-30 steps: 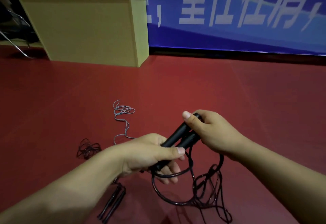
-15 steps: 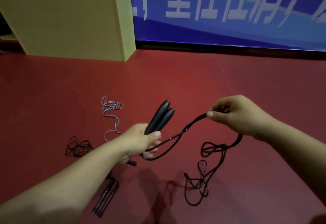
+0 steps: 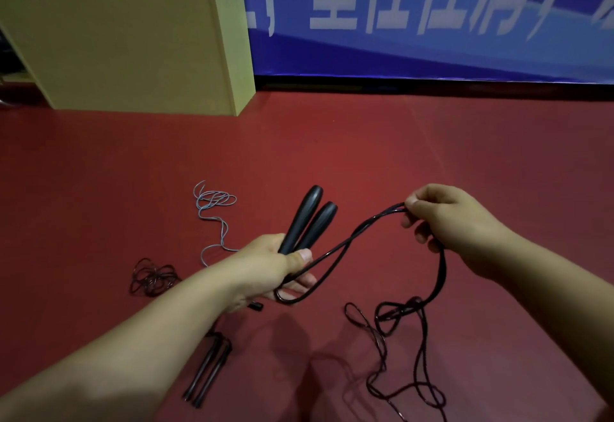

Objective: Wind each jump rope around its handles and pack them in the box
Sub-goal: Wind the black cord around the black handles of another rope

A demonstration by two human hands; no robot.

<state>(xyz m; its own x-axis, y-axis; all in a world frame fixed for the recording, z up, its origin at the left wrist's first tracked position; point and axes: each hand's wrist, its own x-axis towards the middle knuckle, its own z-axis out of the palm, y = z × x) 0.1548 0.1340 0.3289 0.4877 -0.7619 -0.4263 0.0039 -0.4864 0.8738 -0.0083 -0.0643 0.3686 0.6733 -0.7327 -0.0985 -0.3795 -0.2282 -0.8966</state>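
My left hand (image 3: pixel 275 265), just left of the frame's centre, grips the two black handles (image 3: pixel 309 219) side by side, fingers curled round their lower ends while the rounded tops point up and slightly right. My right hand (image 3: pixel 445 219), at centre right, pinches the doubled black rope (image 3: pixel 365 229) between thumb and forefinger. From that pinch the two strands sag down and left to a loop under my left fingers, and another length drops from under my right hand to a loose tangle (image 3: pixel 402 315) on the red floor (image 3: pixel 432 142) at lower right. Lower left of centre, a second pair of thin dark handles (image 3: pixel 207 373) lies on the floor beside my left forearm, with a small dark coil of cord (image 3: pixel 153 277) further left. Above that, a pale grey cord (image 3: pixel 214 212) lies in loose loops, trailing down towards my left wrist. In the upper left stands a tan box (image 3: pixel 133 46), seen from its side, so I cannot tell what it holds. Across the top runs a blue banner (image 3: pixel 432 56) with large white Chinese characters, too blurred and cropped for me to read.
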